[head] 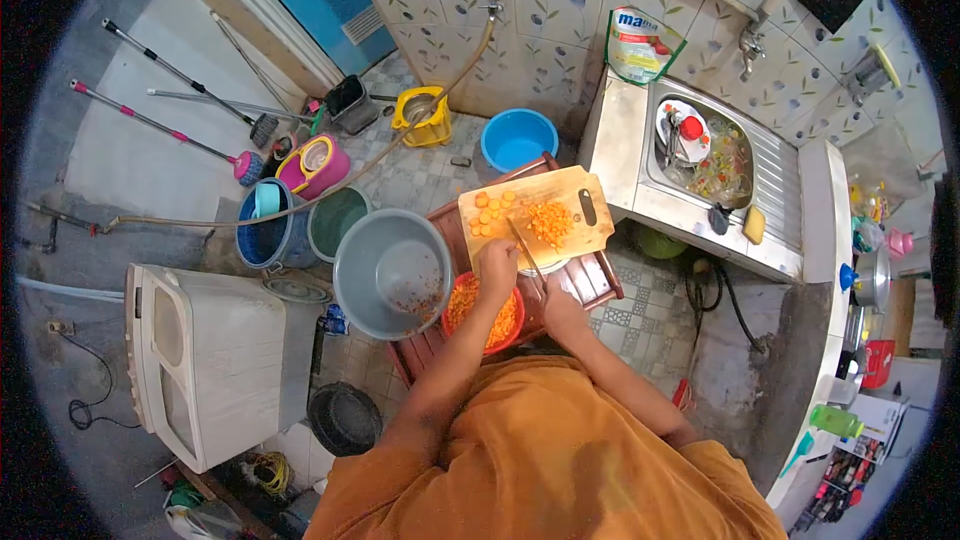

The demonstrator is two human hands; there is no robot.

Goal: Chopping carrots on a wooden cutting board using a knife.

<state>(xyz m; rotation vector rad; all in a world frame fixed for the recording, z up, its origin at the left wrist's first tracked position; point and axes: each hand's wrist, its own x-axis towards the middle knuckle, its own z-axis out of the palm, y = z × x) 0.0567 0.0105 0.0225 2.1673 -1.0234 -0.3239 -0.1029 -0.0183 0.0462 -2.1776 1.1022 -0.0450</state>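
My right hand (562, 311) grips the handle of a kitchen knife (529, 253). Its blade slants across the lower part of a wooden cutting board (480, 244). My left hand (499, 264) is curled at the board's near edge, close to the blade; whether its fingers hold anything is hidden. Round carrot slices (491, 210) lie on the left of the board. A heap of diced carrot (550, 222) sits farther right, beside the board's handle slot. Below my left hand, partly covered by the forearm, is a red basin (519, 326) with chopped carrot in it.
A brown wooden table (420, 352) carries the board. A large grey basin (390, 262) with scraps adjoins it on the left, and a blue basin (519, 139) stands behind. The sink (654, 172) at right holds dishes and peelings. A hose (360, 172) crosses the left side.
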